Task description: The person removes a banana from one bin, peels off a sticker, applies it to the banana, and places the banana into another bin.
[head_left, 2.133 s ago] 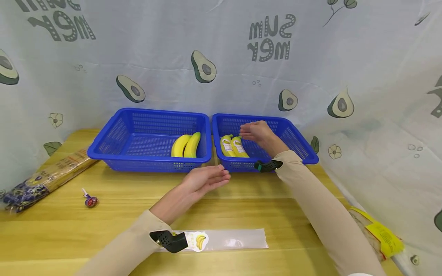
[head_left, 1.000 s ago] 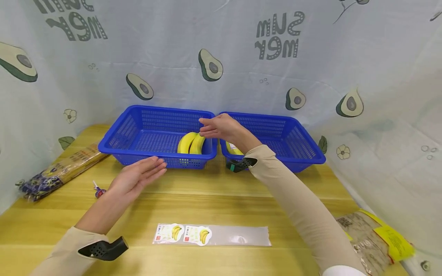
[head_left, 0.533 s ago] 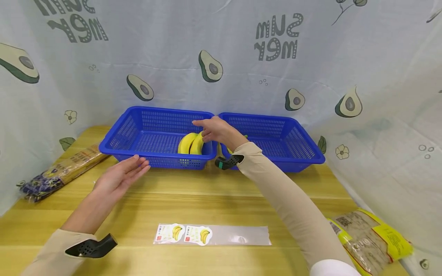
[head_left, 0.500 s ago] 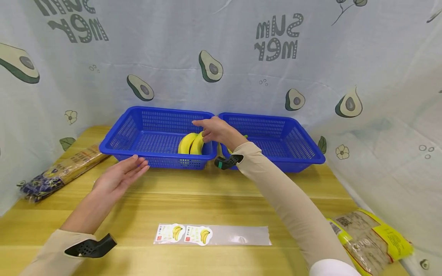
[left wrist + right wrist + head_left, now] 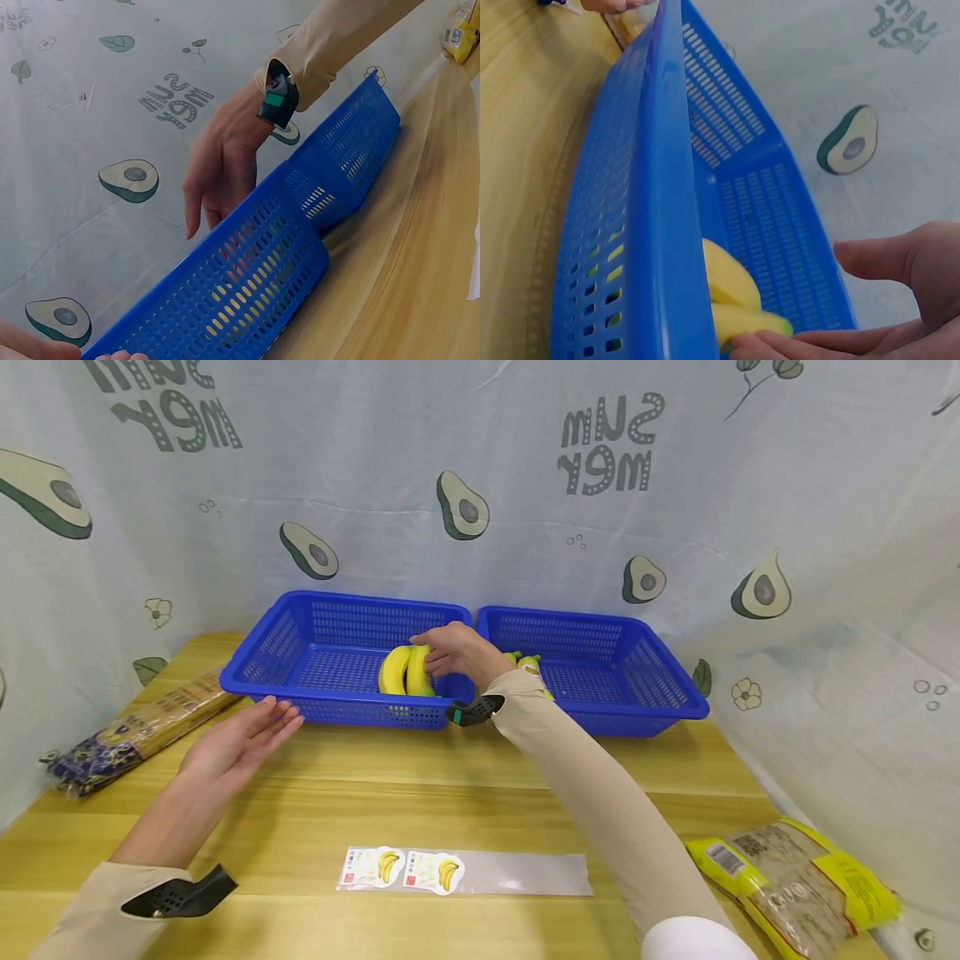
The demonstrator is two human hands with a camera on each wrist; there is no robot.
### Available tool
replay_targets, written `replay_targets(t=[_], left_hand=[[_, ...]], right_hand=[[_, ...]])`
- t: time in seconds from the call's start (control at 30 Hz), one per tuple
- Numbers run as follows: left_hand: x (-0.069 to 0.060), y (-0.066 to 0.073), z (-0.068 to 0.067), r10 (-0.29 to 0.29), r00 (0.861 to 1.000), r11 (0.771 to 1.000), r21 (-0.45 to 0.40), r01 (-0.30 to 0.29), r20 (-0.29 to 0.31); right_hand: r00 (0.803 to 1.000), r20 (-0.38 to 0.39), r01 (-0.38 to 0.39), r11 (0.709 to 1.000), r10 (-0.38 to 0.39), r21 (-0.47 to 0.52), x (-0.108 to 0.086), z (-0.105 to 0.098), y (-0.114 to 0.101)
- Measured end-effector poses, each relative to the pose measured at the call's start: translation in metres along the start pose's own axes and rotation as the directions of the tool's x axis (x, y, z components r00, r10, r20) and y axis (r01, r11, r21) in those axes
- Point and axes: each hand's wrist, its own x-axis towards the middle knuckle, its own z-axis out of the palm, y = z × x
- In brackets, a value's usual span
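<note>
Two yellow bananas lie side by side in the left blue basket. My right hand reaches over that basket's right end. In the right wrist view its fingers touch the nearer banana, while the thumb stands well apart. My left hand is at the left basket's front rim with its fingers loosely extended; whether they touch the rim I cannot tell. More bananas with labels sit in the right blue basket, partly hidden by my right forearm.
A long clear strip with two banana stickers lies at the table's front. On the left lies a packet of dry noodles. A yellow bag rests at the right. A printed curtain hangs behind the baskets.
My right hand has moved left from the right basket and down to the bananas in the left basket. These bananas have shifted slightly left. My left hand has moved left along the front.
</note>
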Motion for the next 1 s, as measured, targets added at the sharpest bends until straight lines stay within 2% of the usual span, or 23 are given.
replay_targets(t=[0.2, 0.33, 0.47, 0.77, 1.0], left_hand=[[0.000, 0.001, -0.003, -0.011, 1.000, 1.000, -0.017, 0.011, -0.007], [0.000, 0.002, -0.005, -0.015, 1.000, 0.999, -0.047, 0.015, -0.008], [0.001, 0.002, -0.006, -0.021, 1.000, 0.999, -0.051, 0.020, -0.016], [0.001, 0.001, -0.007, -0.036, 0.999, 0.999, -0.031, 0.036, -0.013], [0.003, 0.000, -0.007, -0.043, 0.999, 0.999, -0.023, 0.042, -0.020]], right_hand=[[0.999, -0.024, -0.026, 1.000, 0.026, -0.003, 0.011, 0.001, -0.001], [0.999, -0.030, -0.040, 0.998, 0.039, -0.045, 0.016, 0.005, -0.002], [0.996, -0.044, -0.086, 0.991, 0.081, -0.101, 0.022, 0.009, -0.003], [0.983, 0.022, -0.176, 0.967, 0.183, -0.183, 0.031, 0.015, 0.000], [0.978, 0.043, -0.191, 0.958, 0.205, -0.214, 0.032, 0.020, 0.002]])
